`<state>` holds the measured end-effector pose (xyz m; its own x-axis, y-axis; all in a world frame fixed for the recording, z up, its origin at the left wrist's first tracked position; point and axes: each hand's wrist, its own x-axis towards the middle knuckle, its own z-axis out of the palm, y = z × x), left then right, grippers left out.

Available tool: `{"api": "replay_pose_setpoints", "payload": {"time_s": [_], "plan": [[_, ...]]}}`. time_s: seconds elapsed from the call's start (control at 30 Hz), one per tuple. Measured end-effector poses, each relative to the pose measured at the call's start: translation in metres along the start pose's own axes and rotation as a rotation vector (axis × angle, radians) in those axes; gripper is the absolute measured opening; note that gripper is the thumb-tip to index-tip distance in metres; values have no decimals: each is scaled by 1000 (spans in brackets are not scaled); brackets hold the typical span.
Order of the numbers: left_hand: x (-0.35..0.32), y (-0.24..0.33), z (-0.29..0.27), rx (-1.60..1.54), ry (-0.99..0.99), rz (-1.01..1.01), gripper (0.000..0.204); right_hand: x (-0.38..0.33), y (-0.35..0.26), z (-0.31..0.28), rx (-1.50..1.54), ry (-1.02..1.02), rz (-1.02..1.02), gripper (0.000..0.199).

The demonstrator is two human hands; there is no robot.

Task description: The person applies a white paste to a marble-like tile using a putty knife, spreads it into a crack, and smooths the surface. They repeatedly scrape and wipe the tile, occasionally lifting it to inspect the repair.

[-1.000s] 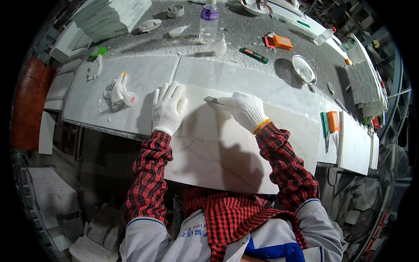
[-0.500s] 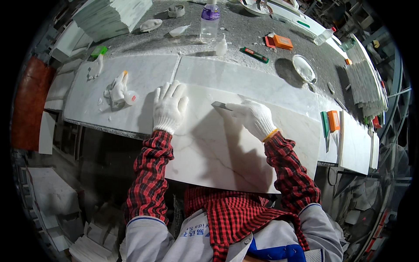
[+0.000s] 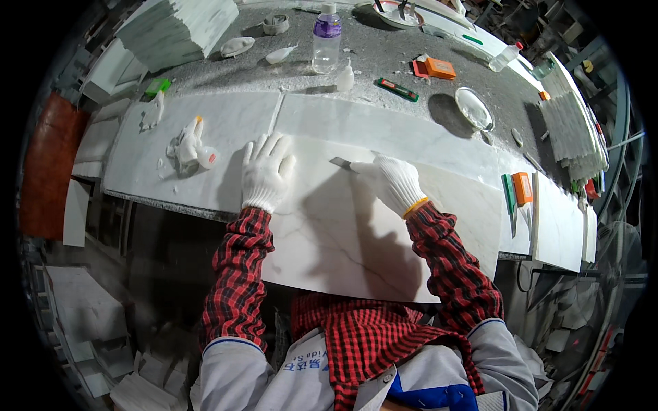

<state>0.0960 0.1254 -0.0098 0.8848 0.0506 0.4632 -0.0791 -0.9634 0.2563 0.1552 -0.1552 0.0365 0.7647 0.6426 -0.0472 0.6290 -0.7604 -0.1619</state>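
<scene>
White marble slab (image 3: 356, 233), left hand (image 3: 266, 172) flat, fingers spread; right hand (image 3: 392, 183) gripping scraper (image 3: 340, 162) (handle hidden).

**Gloved hands on a marble slab**

A white, grey-veined marble slab (image 3: 343, 226) overhangs the near edge of the grey stone workbench (image 3: 384, 65). The left hand (image 3: 266, 172), in a white knit glove, lies flat near the slab's far left corner. The gloved right hand (image 3: 392, 182) grips a small flat metal blade (image 3: 340, 163) against the slab's far edge.
</scene>
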Motion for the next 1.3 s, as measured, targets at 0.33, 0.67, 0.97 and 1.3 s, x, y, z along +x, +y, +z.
{"api": "replay_pose_setpoints", "payload": {"time_s": [0.33, 0.67, 0.97, 1.3], "plan": [[-56, -25, -57, -506, 612, -798, 38, -76, 70, 23, 676, 440, 264, 27], [-20, -96, -32, -103, 269, -863, 58, -70, 70, 31, 438, 539, 293, 31], [-33, -35, -52, -261, 17, -724, 40, -72, 74, 29, 436, 529, 312, 30], [-21, 51, -62, -339, -414, -482, 43, -68, 73, 31, 444, 535, 302, 31]]}}
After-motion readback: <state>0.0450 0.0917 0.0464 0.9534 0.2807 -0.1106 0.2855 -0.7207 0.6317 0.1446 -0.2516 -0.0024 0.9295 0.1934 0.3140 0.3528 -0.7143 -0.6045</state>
